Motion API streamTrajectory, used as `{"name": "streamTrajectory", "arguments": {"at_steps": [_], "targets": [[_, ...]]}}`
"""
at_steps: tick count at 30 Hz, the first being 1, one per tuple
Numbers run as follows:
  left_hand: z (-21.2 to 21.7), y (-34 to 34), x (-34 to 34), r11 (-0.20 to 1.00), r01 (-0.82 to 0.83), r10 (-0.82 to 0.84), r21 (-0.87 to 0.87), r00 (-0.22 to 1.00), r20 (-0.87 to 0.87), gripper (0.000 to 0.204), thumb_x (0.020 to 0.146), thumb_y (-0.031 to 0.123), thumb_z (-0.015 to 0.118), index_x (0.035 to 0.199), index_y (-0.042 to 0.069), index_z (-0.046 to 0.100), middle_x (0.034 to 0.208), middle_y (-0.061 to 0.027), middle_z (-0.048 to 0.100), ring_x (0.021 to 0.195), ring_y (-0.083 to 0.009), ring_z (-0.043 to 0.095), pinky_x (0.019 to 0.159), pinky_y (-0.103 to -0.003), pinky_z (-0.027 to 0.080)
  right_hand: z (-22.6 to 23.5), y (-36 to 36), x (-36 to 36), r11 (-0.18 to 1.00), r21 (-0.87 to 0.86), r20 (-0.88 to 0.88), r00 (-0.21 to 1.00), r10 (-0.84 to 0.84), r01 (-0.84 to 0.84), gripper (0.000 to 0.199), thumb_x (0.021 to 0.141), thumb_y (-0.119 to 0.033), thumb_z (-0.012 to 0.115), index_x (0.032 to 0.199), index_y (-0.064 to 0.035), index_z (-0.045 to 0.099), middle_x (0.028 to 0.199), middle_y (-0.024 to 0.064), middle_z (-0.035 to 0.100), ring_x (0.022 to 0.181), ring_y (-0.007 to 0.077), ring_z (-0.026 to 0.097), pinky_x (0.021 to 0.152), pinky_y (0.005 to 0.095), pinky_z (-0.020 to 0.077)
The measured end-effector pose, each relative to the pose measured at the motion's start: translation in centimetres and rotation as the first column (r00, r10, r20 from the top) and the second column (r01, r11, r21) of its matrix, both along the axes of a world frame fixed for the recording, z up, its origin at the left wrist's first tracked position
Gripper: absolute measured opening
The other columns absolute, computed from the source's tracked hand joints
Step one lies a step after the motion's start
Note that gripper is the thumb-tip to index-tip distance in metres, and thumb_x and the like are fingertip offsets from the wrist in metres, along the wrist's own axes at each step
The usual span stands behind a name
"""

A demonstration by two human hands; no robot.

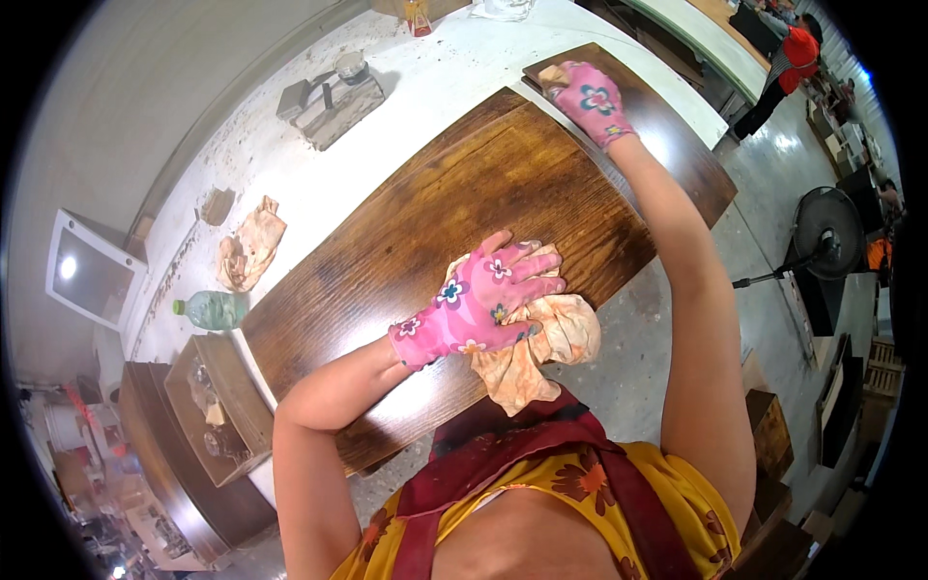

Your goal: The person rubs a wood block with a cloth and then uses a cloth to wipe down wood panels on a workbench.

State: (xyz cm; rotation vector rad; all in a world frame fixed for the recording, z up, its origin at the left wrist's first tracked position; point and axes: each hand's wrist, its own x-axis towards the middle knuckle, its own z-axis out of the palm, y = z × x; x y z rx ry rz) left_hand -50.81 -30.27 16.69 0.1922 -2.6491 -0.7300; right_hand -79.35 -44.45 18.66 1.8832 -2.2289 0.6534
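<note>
A long brown wood-grain board (464, 184) lies slantwise before me across the white table. My left hand (483, 295), in a pink flowered glove, lies flat with fingers stretched over a stained peach-coloured cloth (546, 353). The cloth spreads under the palm and droops past the board's near edge. Farther off to the right, my right hand (592, 101), gloved alike, is closed around a small tan piece (553, 81). It is at the far-left end of a second dark brown board (667, 121); whether the piece is a block or folded cloth, I cannot tell.
On the white table (425, 82) are a grey block with a small tin (351, 68), a crumpled rag (251, 246) and a green-capped bottle (215, 309). A wooden box (217, 411) stands at the left. Rightward are a black fan (828, 232) and a person in red (797, 53).
</note>
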Motion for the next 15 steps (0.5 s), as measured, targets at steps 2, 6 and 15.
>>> {"name": "streamTrajectory", "arguments": {"at_steps": [2,6,15], "targets": [[0.1,-0.1,0.0,1.000,0.003,-0.004,0.008,1.000,0.008,0.057,0.070,0.023,0.064,0.126,0.018,0.056,0.139,-0.0043,0.045,0.122,-0.0262,0.046,0.108,-0.048,0.022,-0.2,-0.1,-1.0,0.998,-0.052,0.175,0.984,0.040,-0.032,0.039,0.078,-0.031,0.060,0.109,-0.0069,0.063,0.093,0.0160,0.066,0.085,0.0283,0.064,0.079,0.0355,0.0501],[0.0,-0.4,0.1,1.000,0.021,-0.021,-0.013,1.000,-0.002,0.058,0.069,0.028,0.066,0.125,0.017,0.055,0.137,-0.0060,0.046,0.114,-0.0303,0.048,0.104,-0.051,0.026,0.6,0.1,2.0,0.993,0.039,0.412,0.907,0.090,-0.116,0.041,0.077,-0.026,0.060,0.112,-0.0064,0.062,0.092,0.0170,0.066,0.082,0.0307,0.063,0.077,0.0373,0.0503],[0.5,-0.5,-0.1,0.999,0.041,-0.040,-0.028,0.998,0.039,0.053,0.074,0.028,0.064,0.125,0.015,0.056,0.137,-0.0070,0.046,0.125,-0.0282,0.043,0.107,-0.047,0.022,-0.2,4.1,1.2,0.993,0.033,0.404,0.910,0.093,-0.116,0.037,0.078,-0.024,0.061,0.109,-0.0051,0.062,0.094,0.0185,0.065,0.090,0.0335,0.062,0.080,0.0371,0.0480]]}}
